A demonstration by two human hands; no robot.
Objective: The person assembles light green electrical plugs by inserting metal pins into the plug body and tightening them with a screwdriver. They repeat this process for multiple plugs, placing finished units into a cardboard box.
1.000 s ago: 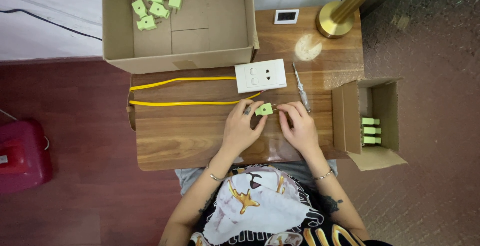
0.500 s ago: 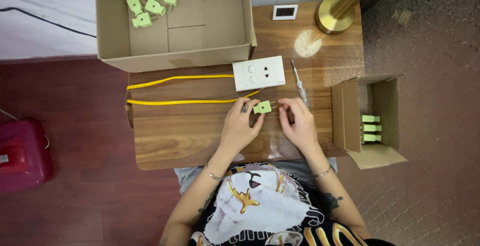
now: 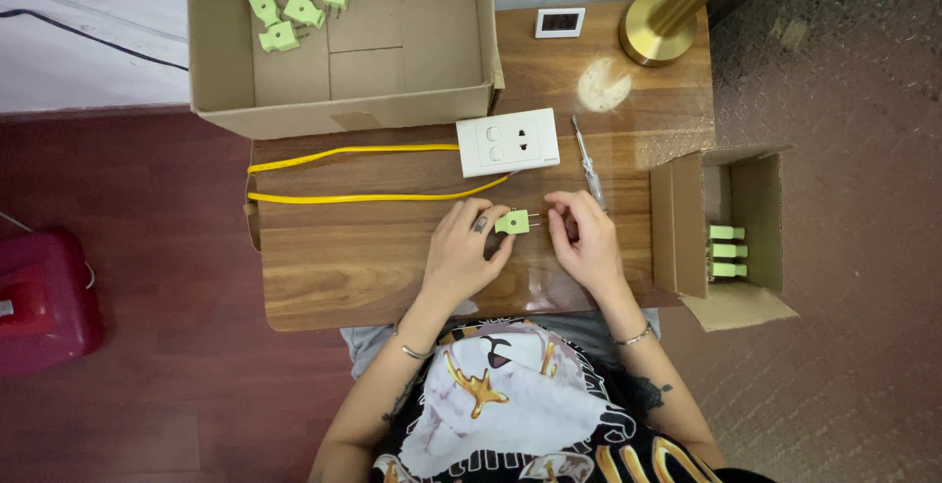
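Head view: left hand (image 3: 461,252) fingers clamped on green plug (image 3: 512,222), near-centre of table (image 3: 324,267). Right hand (image 3: 586,240) fingers together at its prongs. Step judged: plug assembly; next needs screwdriver (image 3: 591,173).

The wooden table (image 3: 334,267) bears a cardboard box (image 3: 412,51), white socket (image 3: 507,141), yellow cable (image 3: 363,196), screwdriver (image 3: 589,164); brass lamp base (image 3: 657,39).

My view is evenly lit and sharp. The brass lamp (image 3: 677,12) at the table's far right corner throws a bright round glare patch on the glossy wooden table (image 3: 343,267) just left of its base. Shadows under my hands are soft. Farther from the lamp, the floor looks dimmer.
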